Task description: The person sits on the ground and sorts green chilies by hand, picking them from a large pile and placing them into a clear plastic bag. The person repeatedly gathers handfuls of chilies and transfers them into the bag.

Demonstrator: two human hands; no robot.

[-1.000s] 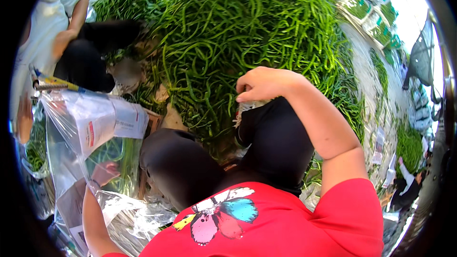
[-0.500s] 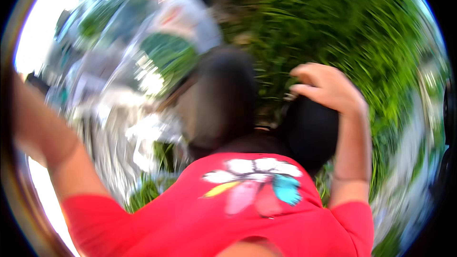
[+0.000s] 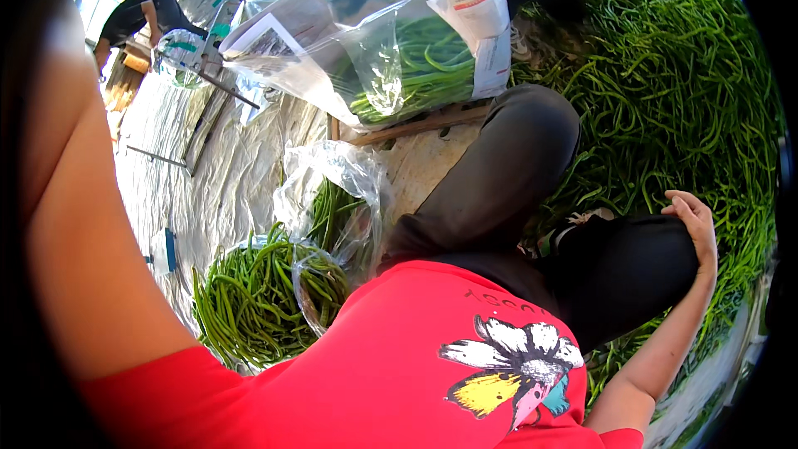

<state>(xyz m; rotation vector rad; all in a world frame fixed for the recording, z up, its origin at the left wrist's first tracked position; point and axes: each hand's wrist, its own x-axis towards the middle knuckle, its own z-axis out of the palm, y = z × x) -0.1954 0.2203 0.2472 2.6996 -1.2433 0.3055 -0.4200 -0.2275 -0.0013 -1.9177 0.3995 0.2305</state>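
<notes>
Heaped green peppers, right hand loosely uncurled on black knee, left hand impossible to tell.

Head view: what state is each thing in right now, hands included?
Right hand: resting on the right knee, nothing seen in it
Left hand: out of view, arm raised
Right knee: bent
Large clear bag: partly filled with long green vegetables
Small clear bag: crumpled
Vegetable bunch: gathered, largely uncovered
Vegetable pile: loose, spread out
</notes>
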